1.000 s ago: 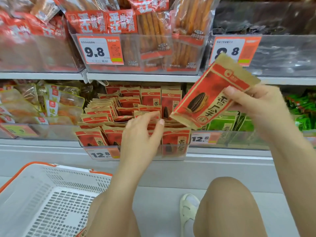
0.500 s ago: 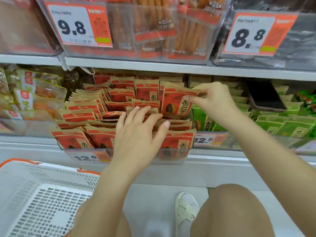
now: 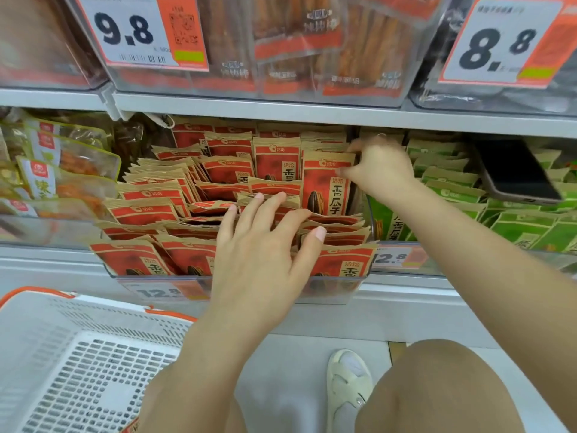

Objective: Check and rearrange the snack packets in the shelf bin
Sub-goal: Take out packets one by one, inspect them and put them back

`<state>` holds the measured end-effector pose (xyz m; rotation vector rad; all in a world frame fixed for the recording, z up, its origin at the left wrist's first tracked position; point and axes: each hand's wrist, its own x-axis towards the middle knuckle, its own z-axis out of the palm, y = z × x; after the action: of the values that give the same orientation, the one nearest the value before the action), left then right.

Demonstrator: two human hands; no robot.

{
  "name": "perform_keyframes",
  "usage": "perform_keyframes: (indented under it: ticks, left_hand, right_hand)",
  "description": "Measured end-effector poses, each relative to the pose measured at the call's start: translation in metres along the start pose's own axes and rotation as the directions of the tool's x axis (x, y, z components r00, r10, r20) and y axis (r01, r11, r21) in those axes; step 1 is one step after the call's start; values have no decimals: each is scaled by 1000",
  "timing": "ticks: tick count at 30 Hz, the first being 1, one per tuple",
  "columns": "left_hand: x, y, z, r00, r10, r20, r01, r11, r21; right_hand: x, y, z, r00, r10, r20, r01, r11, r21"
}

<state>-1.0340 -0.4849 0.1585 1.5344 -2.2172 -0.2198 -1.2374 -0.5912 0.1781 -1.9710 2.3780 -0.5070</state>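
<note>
We are pinching a red packet (image 3: pixel 324 185) upright with our right hand (image 3: pixel 382 170); our left hand (image 3: pixel 265 248), fingers flat, is steadying the front rows; slotting squarely should prevent buckling.

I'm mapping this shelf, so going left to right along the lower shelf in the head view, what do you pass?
Yellow-green snack bags → red sunflower seed packets → left hand resting on them → upright red packet pinched by the right hand → green packets → dark phone.

Bare arms, white sandal (image 3: pixel 348 389) (strappy)
</note>
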Motion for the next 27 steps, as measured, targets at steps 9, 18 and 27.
perform_keyframes:
  ticks: [9,18,27]
  left_hand:
    - [0,1,-2,1000,-4,17,4,1000,-8]
    - [0,3,-5,999,-5,46,5,1000,-7]
    - [-2,5,-13,996,-8,85,13,998,-67]
  right_hand:
    - [-12,-6,-7,999,-15,51,13,999,44]
    - [-65,10,-44,898,-238,371,104,933,346]
    - [-73,1,-50,979,-188,83,166,961,223]
